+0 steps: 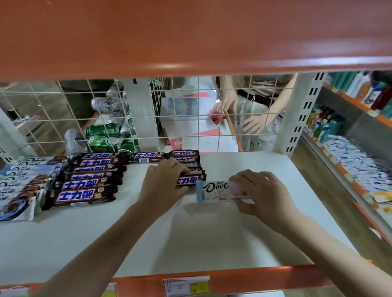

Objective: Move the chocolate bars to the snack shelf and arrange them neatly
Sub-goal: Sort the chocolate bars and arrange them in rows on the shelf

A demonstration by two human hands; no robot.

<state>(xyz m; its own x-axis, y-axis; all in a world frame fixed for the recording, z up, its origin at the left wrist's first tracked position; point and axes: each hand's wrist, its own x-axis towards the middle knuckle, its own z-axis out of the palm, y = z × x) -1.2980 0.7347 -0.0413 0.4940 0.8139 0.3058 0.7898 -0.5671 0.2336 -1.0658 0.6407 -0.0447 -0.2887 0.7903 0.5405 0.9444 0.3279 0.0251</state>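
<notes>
Your left hand (163,181) curls over the dark bars (188,169) mid-shelf (252,225); just right, your right hand (259,193) pinches the white Dove bar (213,191) lying flat; likely light, stiff, slick-wrapped, snappable; hold its long edges, not the ends

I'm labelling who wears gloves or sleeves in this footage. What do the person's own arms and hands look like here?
Both arms are bare as far as the view shows: no sleeve, glove, watch or bracelet is visible. The left hand and the right hand are bare too. A small bright spot on one right finger might be a ring or just glare; I cannot tell.
</notes>
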